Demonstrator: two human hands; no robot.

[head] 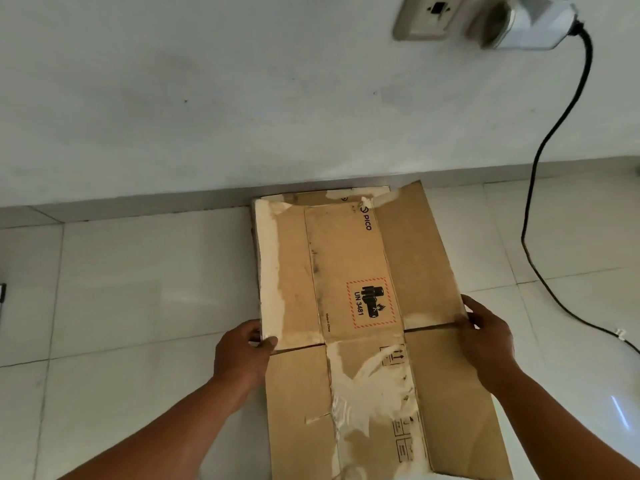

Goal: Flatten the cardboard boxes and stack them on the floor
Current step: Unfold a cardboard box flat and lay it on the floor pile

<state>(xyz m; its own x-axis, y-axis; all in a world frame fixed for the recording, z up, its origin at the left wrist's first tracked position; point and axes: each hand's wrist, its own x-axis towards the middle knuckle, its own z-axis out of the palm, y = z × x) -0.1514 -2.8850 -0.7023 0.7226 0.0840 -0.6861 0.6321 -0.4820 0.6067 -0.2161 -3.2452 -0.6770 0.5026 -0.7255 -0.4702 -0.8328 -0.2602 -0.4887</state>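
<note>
A flattened brown cardboard box point(349, 268) lies over the white tiled floor, its far end against the wall. It carries a red-bordered UN 3481 label, a PICO mark and torn tape patches. My left hand point(242, 355) grips its left edge, thumb on top. My right hand point(485, 337) grips its right edge at the flap slit. A sliver of another cardboard piece point(311, 197) shows under its far end.
The white wall point(207, 98) rises just behind the box. A wall socket with a grey plug adapter point(530, 22) sits top right, and its black cable point(540, 161) hangs down and trails across the floor to the right of the box.
</note>
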